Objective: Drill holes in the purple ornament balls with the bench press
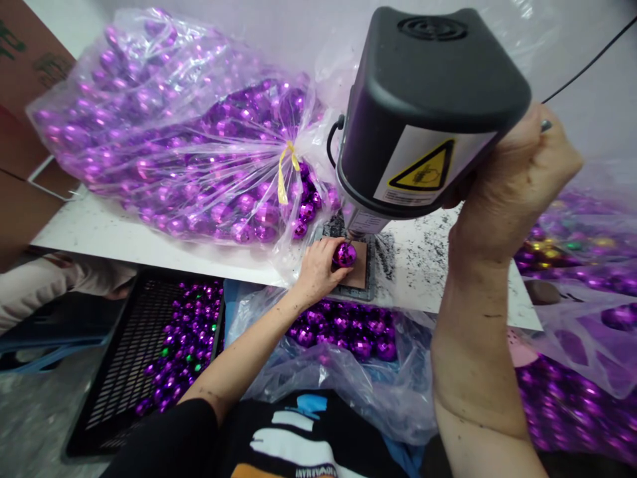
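Note:
My left hand (318, 267) pinches a shiny purple faceted bauble (346, 253) on the small brown block (357, 273) at the machine's base. The bauble sits right under the narrow lower tip of a black bench press (438, 73), which has a yellow warning label. On the right side of the press, my right hand (522, 159) is closed round its handle (546, 125); only the handle's end shows, and the fingers are mostly hidden behind the housing. Black shavings lie on the white table (418, 265) around the base.
A big tied plastic bag (164, 146) of purple baubles lies at the left. An open bag of baubles (343, 332) rests at my lap. A black crate (114, 372) holds purple and some green balls. More bagged baubles (577, 398) are at right. Another person's leg (40, 292) shows at left.

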